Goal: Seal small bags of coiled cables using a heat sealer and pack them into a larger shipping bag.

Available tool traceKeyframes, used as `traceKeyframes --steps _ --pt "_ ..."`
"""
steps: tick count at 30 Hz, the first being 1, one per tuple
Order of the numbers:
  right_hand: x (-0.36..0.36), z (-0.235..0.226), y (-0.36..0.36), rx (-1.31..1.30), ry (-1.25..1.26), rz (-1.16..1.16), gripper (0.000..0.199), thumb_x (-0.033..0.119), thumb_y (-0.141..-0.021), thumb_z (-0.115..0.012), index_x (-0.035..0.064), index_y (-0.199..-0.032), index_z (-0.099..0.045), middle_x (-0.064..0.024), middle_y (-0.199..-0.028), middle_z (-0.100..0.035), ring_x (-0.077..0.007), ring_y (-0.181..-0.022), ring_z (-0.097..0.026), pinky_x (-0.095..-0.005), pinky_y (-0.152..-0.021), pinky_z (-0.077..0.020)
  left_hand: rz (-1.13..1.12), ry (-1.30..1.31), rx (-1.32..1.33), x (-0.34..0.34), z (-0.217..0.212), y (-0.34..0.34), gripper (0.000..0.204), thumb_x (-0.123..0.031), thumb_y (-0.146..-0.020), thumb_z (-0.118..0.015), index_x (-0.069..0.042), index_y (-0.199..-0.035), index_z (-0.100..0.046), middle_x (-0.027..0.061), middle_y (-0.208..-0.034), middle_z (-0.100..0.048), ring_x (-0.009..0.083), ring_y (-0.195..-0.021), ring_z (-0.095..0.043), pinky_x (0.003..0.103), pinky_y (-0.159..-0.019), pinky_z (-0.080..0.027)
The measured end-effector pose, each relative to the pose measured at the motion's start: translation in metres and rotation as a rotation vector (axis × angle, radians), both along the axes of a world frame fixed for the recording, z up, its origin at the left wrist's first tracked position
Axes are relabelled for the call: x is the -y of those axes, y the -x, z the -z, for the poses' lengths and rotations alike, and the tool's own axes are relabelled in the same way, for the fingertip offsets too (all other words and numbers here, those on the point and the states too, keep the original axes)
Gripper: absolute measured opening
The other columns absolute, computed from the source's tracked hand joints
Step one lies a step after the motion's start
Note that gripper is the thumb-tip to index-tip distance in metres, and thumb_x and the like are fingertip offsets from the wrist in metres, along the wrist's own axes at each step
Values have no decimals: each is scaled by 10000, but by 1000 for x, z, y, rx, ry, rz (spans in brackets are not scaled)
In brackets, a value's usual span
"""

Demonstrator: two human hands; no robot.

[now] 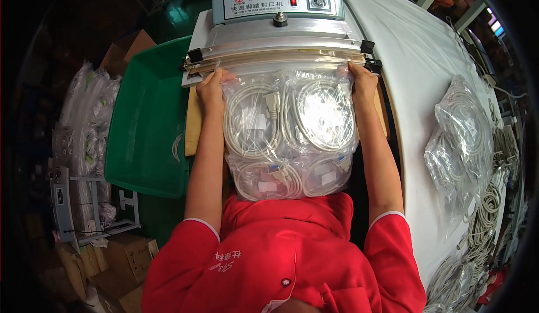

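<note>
A clear plastic bag packed with several coiled grey cables with connectors lies in front of me, its lower part resting against my red shirt. My left hand pinches the bag's upper left corner, and my right hand grips the upper right corner with the thumb on top. Between them the bag's top edge is stretched straight along the jaw of a bag sealing machine. The machine has a pale blue housing, a lit red switch and a round dial. Whether the edge lies inside the jaw I cannot tell.
To my left stands a green plastic bin with a small pale loop inside. Stacked plastic bags lie beyond it. On the white table at right are bagged cables and loose coiled cables. Cardboard boxes sit at lower left.
</note>
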State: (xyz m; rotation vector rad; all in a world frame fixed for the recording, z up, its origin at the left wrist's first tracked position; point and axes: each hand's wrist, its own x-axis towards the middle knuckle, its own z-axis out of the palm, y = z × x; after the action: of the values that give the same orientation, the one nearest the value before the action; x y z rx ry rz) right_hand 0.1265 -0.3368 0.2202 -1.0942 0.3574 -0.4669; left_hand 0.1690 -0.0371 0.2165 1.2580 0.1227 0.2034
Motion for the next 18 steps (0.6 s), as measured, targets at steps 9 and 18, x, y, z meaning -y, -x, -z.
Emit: traceKeyframes --steps 9,18 --pt "-4 -37 44 229 110 61 171 113 -740 -520 -53 -732 -560 -42 -635 -545 -62 -537 -455 -173 -495 -355 -46 -104 239 11 -56 37 243 -184 -774 -455 47 -723 -512 149 -618 -559 162 -516 -521 237 -508 -418" --pt "-7 -153 185 756 526 312 176 117 -780 -444 -49 -784 -501 -94 -671 -523 -131 -597 -502 -233 -543 -421 -7 111 771 -27 -149 147 228 -183 -821 -376 -4 -737 -488 78 -674 -522 126 -587 -510 213 -514 -414"
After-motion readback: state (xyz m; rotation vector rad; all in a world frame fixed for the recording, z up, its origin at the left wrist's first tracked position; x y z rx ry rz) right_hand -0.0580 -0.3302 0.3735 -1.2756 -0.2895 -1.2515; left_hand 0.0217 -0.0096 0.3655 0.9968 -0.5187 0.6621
